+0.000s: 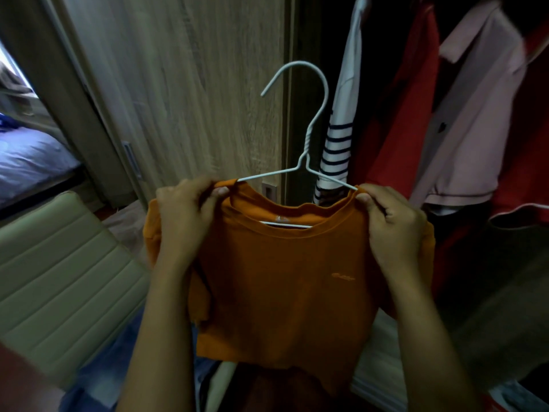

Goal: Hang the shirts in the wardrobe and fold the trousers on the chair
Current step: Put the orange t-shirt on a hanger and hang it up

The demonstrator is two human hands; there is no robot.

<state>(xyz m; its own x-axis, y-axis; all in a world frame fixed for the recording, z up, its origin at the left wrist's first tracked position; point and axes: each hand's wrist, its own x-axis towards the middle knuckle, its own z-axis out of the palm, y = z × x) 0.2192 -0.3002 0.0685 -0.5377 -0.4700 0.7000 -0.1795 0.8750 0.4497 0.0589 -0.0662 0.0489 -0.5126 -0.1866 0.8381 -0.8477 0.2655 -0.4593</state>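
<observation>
An orange T-shirt (285,278) is draped on a white wire hanger (307,143), held up in the air in front of the open wardrobe (320,31), not on any rail. The hanger's hook points up and curls to the left, and its two sloping arms run down into the shirt's neck opening. The hanger's bottom bar shows as a pale line just inside the collar. The left hand (184,212) grips the shirt's shoulder at the left end of the hanger, fingers curled over the fabric and the thumb (221,191) pressed against the collar edge. The right hand (392,224) pinches the opposite shoulder at the hanger's right end in the same way, its thumb (364,198) on the collar seam. The shirt hangs front-out with a small stitched logo (343,276) on the chest, its left sleeve bunched behind the left wrist. Behind the hanger stands the wardrobe's wood-grain door (193,84). Inside the wardrobe, just right of the door's edge, hangs a white shirt with navy stripes (337,150), then a red garment (398,114) and a pink polo shirt (481,114) beside it. A beige ribbed chair (59,263) sits at the lower left, with a bed (29,159) beyond it.
</observation>
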